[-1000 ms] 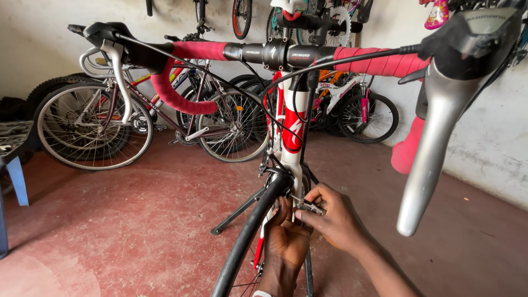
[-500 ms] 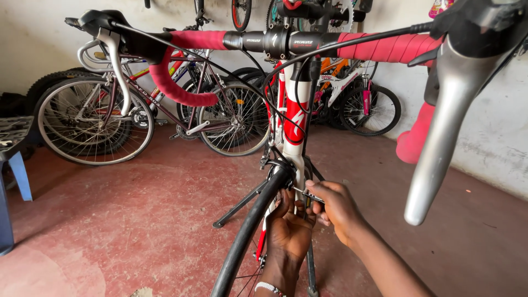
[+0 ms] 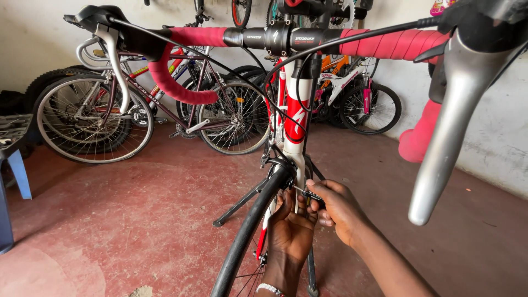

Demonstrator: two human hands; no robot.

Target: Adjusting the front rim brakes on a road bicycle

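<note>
The person works low on a road bike's front end, both hands close together at the front brake [image 3: 278,165], just below the frame's centre at about 6 o'clock. The left hand [image 3: 290,231] comes up from below with its fingers cupped against the fork [image 3: 300,165] and the side of the front tyre [image 3: 247,231], apparently to steady the brake and keep it from swinging. The right hand [image 3: 336,212] comes in from 4 o'clock and pinches a thin metal tool [image 3: 306,192], probably a hex key, whose tip points toward the brake at 11 o'clock from the knuckles; the grip looks suited to turning a small bolt. Whether the tip is seated in a bolt cannot be told.

The brake is a small dark caliper straddling the tyre just under the white and red head tube [image 3: 294,118], with a black cable dropping to it from above. The handlebar [image 3: 385,44], wrapped in red tape, crosses the top at 12 o'clock, and a silver brake lever [image 3: 451,132] hangs large at 3 o'clock. Other parked bicycles [image 3: 110,115] lean on the wall at 10 o'clock.
</note>
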